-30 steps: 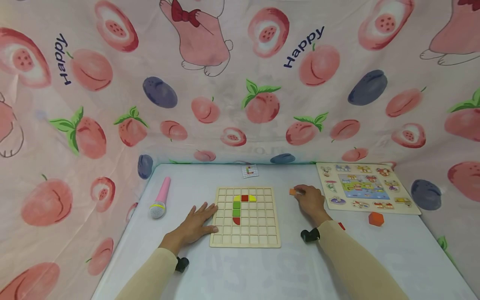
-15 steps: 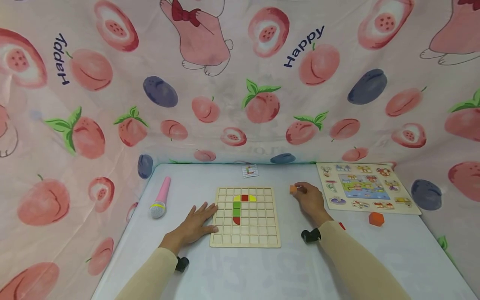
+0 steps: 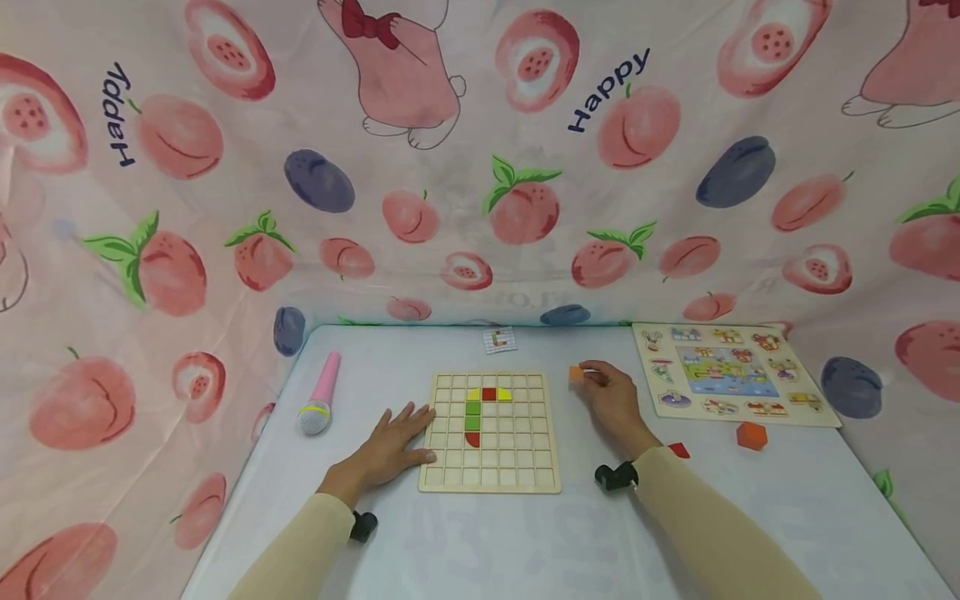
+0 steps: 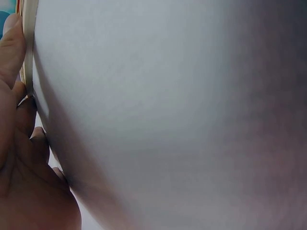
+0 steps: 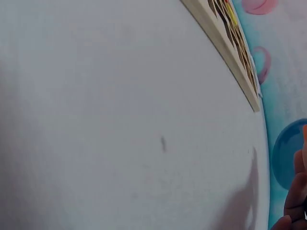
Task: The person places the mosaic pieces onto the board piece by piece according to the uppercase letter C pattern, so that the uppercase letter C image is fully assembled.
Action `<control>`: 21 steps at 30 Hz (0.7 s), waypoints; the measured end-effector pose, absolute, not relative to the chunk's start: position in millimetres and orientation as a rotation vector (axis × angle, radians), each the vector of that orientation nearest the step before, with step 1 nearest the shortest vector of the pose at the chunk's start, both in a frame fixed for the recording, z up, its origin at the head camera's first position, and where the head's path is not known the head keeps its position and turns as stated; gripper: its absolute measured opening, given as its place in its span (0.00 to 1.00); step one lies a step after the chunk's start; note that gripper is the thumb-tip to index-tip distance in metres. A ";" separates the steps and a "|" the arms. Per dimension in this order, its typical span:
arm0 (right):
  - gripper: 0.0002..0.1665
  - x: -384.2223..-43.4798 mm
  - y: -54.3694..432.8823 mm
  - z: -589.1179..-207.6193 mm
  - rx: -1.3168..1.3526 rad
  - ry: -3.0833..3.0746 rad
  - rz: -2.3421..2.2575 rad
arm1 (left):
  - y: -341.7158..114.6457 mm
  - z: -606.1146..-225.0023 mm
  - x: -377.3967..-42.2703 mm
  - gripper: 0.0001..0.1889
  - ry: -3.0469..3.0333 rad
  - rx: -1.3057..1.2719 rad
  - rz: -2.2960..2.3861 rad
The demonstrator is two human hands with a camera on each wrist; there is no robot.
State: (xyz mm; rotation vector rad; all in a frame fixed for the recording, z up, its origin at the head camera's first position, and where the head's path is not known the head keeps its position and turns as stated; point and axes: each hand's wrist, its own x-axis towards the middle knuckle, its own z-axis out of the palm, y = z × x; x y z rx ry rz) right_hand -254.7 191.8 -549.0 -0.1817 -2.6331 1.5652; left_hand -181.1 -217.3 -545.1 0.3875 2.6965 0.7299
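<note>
A square wooden grid board point(image 3: 517, 462) lies mid-table, its left edge touched by the spread fingers of my left hand point(image 3: 384, 446). Set in its cells are yellow corner pieces point(image 3: 505, 395), a red square point(image 3: 489, 394), green squares point(image 3: 472, 416) and a red rounded piece point(image 3: 473, 439). To the right of the board, my right hand point(image 3: 613, 402) pinches a small orange block point(image 3: 575, 373) between thumb and fingers. In the left wrist view, the thumb point(image 4: 12, 48) lies along the board's edge. The right wrist view catches only part of the hand point(image 5: 297, 191).
A small card point(image 3: 500, 340) with a coloured pattern lies behind the board. At left is a pink toy microphone point(image 3: 325, 387). On the right are a picture puzzle board point(image 3: 663, 350), an orange-red block point(image 3: 752, 436) and a red piece point(image 3: 678, 450) beside the right sleeve.
My right hand has shifted slightly left and away from me with the orange block, uncovering more of the red piece by the sleeve. My left hand stays at the board's edge.
</note>
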 end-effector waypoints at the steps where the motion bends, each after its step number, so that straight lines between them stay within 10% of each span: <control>1: 0.18 -253.6 190.5 -548.4 -0.178 -2.628 1.577 | -217.3 -545.0 -181.1 0.44 2.696 0.388 0.731; 21: 0.18 -228.3 152.2 -542.2 -0.087 -2.558 1.650 | -217.1 -544.9 -181.3 0.45 2.696 0.389 0.706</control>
